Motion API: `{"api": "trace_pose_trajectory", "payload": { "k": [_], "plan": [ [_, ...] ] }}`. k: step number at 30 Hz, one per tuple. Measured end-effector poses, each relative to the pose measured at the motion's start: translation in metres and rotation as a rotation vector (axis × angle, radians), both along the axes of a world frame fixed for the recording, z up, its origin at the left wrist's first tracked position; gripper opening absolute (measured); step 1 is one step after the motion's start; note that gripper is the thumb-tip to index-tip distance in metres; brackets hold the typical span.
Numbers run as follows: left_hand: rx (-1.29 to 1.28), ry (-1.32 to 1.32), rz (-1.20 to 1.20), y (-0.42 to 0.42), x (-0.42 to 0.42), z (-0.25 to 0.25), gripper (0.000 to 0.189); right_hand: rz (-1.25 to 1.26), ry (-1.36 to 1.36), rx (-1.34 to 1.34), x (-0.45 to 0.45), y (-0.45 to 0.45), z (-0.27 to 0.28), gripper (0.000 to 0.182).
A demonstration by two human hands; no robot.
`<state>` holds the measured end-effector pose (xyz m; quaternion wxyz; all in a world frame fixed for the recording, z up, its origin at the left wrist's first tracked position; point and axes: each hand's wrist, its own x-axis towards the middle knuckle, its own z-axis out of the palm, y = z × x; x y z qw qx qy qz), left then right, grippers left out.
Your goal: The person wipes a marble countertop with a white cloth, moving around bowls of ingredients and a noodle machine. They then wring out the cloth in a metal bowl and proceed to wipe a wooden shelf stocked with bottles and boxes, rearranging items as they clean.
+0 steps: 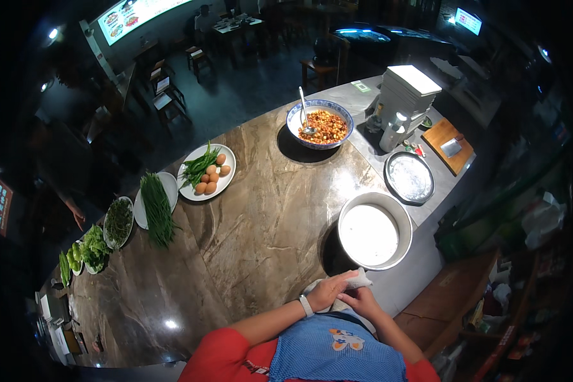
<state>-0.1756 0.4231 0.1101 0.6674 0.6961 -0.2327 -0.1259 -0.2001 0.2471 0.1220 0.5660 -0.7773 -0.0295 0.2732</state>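
Both of my hands are at the counter's near edge, on a pale grey cloth (358, 280). My left hand (328, 291) lies over the cloth, fingers pointing right. Just beside it my right hand (361, 302) holds the cloth from below, its thumb towards the left hand. Right in front of them stands a deep round metal pot (406, 243) with a bright white inside; whether it holds anything I cannot tell. Farther off is a blue-and-white bowl (322, 125) of chopped reddish-brown food, a metal spoon (302, 105) leaning in it.
A round metal tray (409, 177), stacked white boxes (408, 95) and a cleaver on a wooden board (441, 138) are at the right. Leftward stand a plate of eggs and green peppers (228, 180), long green chives (157, 210) and leafy greens (94, 246). A person's hand (78, 217) hangs beyond the counter.
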Motion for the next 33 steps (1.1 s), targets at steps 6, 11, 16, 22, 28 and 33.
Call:
{"api": "trace_pose_trajectory", "payload": {
  "k": [6, 11, 16, 22, 28, 33],
  "plan": [
    [-0.097, -0.026, 0.03, -0.014, 0.016, 0.027, 0.048, -0.106, -0.713, 0.041, 0.038, -0.03, 0.071, 0.015],
    [-0.255, 0.394, 0.065, -0.048, 0.045, -0.031, 0.056, -0.307, -0.579, 0.275, 0.078, -0.051, 0.096, 0.019],
    [-0.253, 0.579, 0.118, -0.061, 0.079, -0.01, 0.044, -0.424, -0.592, 0.372, 0.102, -0.073, 0.1, 0.021],
    [-0.083, 0.485, 0.581, -0.071, 0.123, -0.035, 0.038, -0.507, -0.478, 0.197, 0.134, -0.117, 0.033, 0.024],
    [0.355, 0.13, 0.792, -0.067, 0.144, -0.064, 0.041, -0.391, -0.699, -0.695, 0.143, -0.153, -0.021, 0.023],
    [0.598, 0.201, 0.528, -0.091, 0.154, -0.048, 0.055, -0.243, -0.711, -0.961, 0.146, -0.164, -0.05, 0.045]
  ]
}}
